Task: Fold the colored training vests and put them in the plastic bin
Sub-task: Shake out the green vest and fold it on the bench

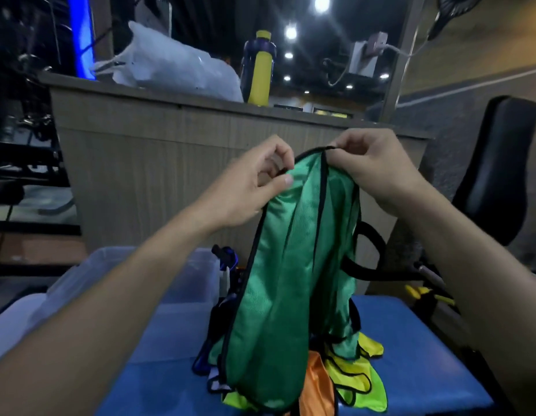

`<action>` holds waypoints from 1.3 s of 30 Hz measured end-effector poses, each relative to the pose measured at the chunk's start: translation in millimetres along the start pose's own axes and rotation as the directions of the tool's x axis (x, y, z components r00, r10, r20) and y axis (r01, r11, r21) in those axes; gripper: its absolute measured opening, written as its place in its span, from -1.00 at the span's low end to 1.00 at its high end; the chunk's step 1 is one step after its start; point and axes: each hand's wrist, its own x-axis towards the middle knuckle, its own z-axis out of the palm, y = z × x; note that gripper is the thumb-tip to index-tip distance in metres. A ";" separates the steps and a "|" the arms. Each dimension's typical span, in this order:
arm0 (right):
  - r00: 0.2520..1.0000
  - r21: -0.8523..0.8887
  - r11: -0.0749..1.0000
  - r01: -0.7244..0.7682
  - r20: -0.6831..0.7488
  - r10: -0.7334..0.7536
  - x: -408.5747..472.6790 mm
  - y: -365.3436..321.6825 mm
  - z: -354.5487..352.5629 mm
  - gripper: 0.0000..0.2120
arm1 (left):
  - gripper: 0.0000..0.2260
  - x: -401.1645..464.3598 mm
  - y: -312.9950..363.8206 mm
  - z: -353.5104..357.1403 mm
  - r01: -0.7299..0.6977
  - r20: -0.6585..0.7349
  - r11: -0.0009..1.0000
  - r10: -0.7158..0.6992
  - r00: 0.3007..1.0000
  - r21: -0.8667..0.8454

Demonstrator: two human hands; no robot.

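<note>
A: How many vests do you count?
B: One green vest (293,265), one orange vest (316,385), and yellow-green vests (355,382) in a heap; their number I cannot tell.
A: Bins?
B: One plastic bin (158,277).
A: Hands?
B: Two, the left hand (248,187) and the right hand (377,172).
A: Bottles?
B: One yellow bottle (260,70).
</note>
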 end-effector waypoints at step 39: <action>0.990 0.217 0.969 -0.119 0.106 0.098 -23.4 4.6 -13.3 -0.69 | -0.81 -57.9 -54.6 65.6 0.089 0.037 0.877 -0.120 0.992 0.472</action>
